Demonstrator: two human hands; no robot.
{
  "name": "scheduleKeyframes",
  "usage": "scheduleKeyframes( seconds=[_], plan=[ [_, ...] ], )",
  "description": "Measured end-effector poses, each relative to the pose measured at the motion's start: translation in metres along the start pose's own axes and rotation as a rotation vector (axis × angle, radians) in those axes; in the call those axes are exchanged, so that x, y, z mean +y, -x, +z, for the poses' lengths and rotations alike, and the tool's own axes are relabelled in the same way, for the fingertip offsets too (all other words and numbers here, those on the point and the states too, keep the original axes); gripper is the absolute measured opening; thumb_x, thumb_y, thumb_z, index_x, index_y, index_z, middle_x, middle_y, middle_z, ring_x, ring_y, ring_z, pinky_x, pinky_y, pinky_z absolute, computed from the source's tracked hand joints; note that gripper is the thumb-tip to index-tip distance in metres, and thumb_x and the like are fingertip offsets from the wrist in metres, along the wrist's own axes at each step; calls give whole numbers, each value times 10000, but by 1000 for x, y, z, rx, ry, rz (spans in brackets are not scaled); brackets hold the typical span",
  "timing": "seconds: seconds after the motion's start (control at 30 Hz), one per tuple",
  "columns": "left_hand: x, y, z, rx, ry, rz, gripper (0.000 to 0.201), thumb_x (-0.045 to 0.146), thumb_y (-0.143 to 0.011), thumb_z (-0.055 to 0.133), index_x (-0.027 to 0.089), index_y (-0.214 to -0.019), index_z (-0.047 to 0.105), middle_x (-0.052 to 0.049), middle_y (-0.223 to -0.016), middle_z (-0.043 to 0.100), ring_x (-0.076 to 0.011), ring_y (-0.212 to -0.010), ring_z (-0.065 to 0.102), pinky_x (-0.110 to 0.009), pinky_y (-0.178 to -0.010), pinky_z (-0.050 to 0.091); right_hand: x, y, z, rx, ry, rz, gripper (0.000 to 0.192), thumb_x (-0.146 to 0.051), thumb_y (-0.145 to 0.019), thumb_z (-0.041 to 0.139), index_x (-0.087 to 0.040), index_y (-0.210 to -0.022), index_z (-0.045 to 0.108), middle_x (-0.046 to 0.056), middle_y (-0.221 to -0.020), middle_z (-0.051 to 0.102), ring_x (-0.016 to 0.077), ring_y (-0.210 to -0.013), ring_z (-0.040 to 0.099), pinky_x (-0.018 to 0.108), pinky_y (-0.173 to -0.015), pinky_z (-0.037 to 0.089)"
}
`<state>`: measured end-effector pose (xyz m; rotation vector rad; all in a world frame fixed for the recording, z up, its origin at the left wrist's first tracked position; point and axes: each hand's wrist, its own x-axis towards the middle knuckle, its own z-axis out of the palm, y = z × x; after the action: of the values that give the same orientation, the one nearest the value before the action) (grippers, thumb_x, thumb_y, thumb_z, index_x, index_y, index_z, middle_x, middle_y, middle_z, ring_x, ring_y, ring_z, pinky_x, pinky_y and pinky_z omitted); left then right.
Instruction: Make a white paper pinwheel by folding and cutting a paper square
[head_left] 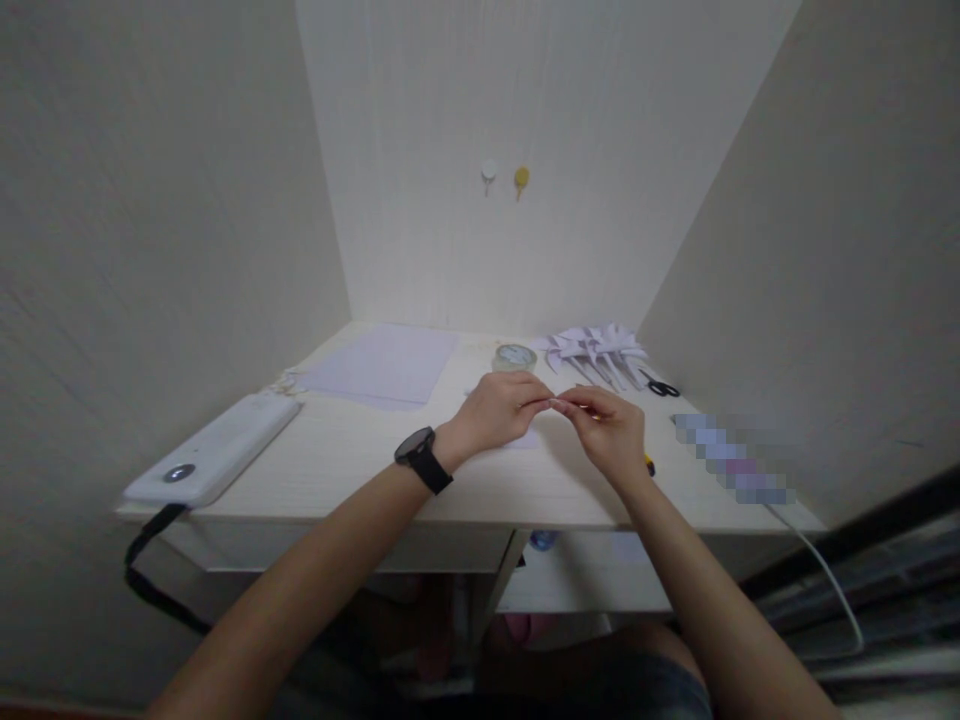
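Paper scrap (553, 402) pinched by both hands (501, 412) (611, 428) | pale desk (360, 470) | white-walled alcove (525, 150)

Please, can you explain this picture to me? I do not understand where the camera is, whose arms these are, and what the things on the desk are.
The camera sits on a person's head and looks down, so the arms are that person's own. The left hand, with a black watch on its wrist, and the right hand meet fingertip to fingertip above the white desk. They seem to pinch something small; it is too small to tell what. On the desk lie a stack of paper sheets, a tape roll, folded paper shapes, scissors and a white flat device at the left edge.
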<state>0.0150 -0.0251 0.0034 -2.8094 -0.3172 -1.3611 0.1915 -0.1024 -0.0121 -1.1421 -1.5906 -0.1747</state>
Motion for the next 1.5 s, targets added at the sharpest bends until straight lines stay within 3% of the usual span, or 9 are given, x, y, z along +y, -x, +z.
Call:
scheduleKeyframes(
  seconds=[0.17, 0.27, 0.4, 0.6, 0.87, 1.03, 1.27, 1.5],
  plan=[
    [3, 0, -6, -199, -73, 20, 188, 183, -918, 564, 154, -934, 749, -74, -955, 751, -188, -867, 697, -297, -779, 531, 8, 5, -7, -261, 215, -117, 143, -233, -890, 608, -220, -856, 746, 45, -871, 774, 198, -791, 711, 306, -711, 517],
    [6, -1, -6, -299, -127, -6, 181, 179, -898, 578, 156, -898, 757, -67, -901, 751, -200, -833, 699, -303, -751, 527, 10, 10, -7, -343, 317, -156, 176, -173, -884, 572, -210, -858, 742, 52, -895, 777, 205, -808, 713, 309, -733, 513],
    [7, -1, -5, -329, -170, -30, 190, 162, -878, 569, 169, -872, 758, -65, -878, 749, -207, -814, 697, -307, -714, 518, 8, 11, -3, -369, 396, -155, 202, -147, -882, 541, -189, -840, 734, 70, -898, 773, 209, -795, 706, 304, -717, 493],
    [7, 0, -5, -356, -220, -8, 184, 140, -851, 568, 167, -824, 747, -79, -830, 737, -224, -787, 690, -323, -674, 502, -5, 4, -3, -520, 533, -119, 213, -137, -863, 539, -197, -877, 743, 75, -924, 770, 214, -818, 692, 301, -692, 454],
    [10, 3, -1, -451, -276, -2, 159, 124, -763, 591, 170, -696, 728, -96, -721, 733, -246, -723, 686, -343, -639, 470, -12, -1, -3, -725, 606, -154, 224, -188, -827, 553, -196, -721, 750, 86, -749, 753, 208, -699, 668, 298, -619, 373],
    [9, 0, -4, -442, -251, 12, 158, 111, -706, 587, 182, -664, 721, -91, -694, 729, -238, -703, 674, -337, -631, 454, -16, -4, -5, -739, 552, -116, 227, -179, -814, 554, -197, -715, 758, 85, -765, 761, 209, -696, 669, 299, -626, 368],
    [6, -2, -9, -412, -230, -55, 179, 114, -706, 575, 201, -619, 705, -69, -660, 718, -214, -659, 654, -309, -593, 422, -6, 2, -3, -650, 492, -86, 213, -249, -874, 556, -220, -836, 764, 59, -828, 768, 208, -753, 680, 288, -646, 386],
    [1, 4, -2, -446, -250, -49, 154, 169, -778, 601, 201, -723, 741, -82, -711, 731, -233, -704, 677, -312, -592, 428, -1, 5, 5, -689, 454, -27, 281, -301, -914, 517, -202, -788, 748, 59, -710, 740, 180, -621, 630, 279, -565, 315]
  ],
)
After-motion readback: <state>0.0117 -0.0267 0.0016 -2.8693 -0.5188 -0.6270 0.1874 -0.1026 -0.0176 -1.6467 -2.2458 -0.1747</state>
